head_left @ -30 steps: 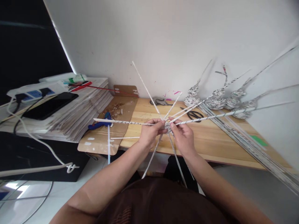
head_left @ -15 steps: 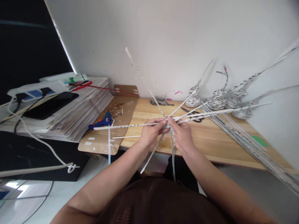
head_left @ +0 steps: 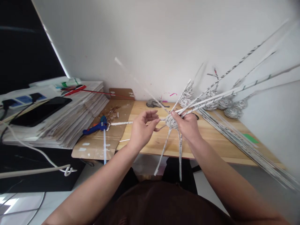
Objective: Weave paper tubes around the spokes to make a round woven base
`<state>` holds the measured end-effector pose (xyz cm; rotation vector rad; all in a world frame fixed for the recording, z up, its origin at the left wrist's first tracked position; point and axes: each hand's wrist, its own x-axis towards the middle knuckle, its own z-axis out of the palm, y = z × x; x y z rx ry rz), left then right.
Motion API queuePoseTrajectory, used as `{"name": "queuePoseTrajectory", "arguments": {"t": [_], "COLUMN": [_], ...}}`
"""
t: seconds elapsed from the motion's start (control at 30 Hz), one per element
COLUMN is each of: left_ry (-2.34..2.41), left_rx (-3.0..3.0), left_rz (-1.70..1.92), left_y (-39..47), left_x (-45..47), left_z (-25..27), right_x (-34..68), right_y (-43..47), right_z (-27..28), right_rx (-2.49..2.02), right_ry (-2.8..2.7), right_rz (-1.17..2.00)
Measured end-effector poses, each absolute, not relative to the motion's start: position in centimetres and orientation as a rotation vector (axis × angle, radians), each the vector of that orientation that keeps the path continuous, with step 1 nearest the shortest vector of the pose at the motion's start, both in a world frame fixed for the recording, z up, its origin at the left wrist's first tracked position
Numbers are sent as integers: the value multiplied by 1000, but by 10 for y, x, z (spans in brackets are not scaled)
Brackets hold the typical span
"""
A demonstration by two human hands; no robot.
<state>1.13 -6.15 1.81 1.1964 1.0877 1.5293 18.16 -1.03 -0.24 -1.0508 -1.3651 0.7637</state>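
Note:
A small round weave of rolled newspaper strands [head_left: 172, 122] is held above the table, with long paper rods radiating from it. My right hand [head_left: 189, 125] pinches its right side, thumb on top, where several rods [head_left: 211, 99] run out to the upper right. My left hand [head_left: 143, 128] is just left of the weave, fingers loosely curled and apart from the thumb. One paper rod [head_left: 120, 123] passes behind that hand; whether the fingers touch it is hidden. Two rods [head_left: 162, 151] hang down toward my lap.
Several woven paper pieces [head_left: 186, 97] stand along the wall. A bundle of paper rods [head_left: 225, 137] lies on the right. At left are a blue glue gun [head_left: 95, 127] on cardboard [head_left: 93, 147], a paper stack [head_left: 86, 109], a phone [head_left: 47, 111] and a power strip [head_left: 23, 99].
My left hand has come off the weave and moved left, its fingers loosening. The weave now shows more, tilted in my right hand, and its rods have swung. The camera view has shifted slightly.

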Motion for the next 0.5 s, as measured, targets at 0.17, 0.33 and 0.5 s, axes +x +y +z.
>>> {"name": "queuePoseTrajectory", "arguments": {"t": [0.17,0.33,0.5], "left_ry": [1087,1071,1028], "left_rx": [1211,1149,1033], "left_rz": [1240,1307,1415], "left_y": [-38,-39,-41], "left_x": [22,28,28], "left_z": [26,15,14], "right_x": [173,175,183], "right_y": [-23,-25,-32], "right_z": [8,5,-1], "right_rx": [-1052,-951,-981], "right_ry": [-1538,-1487,-1492], "right_rz": [857,1107,1063]}}
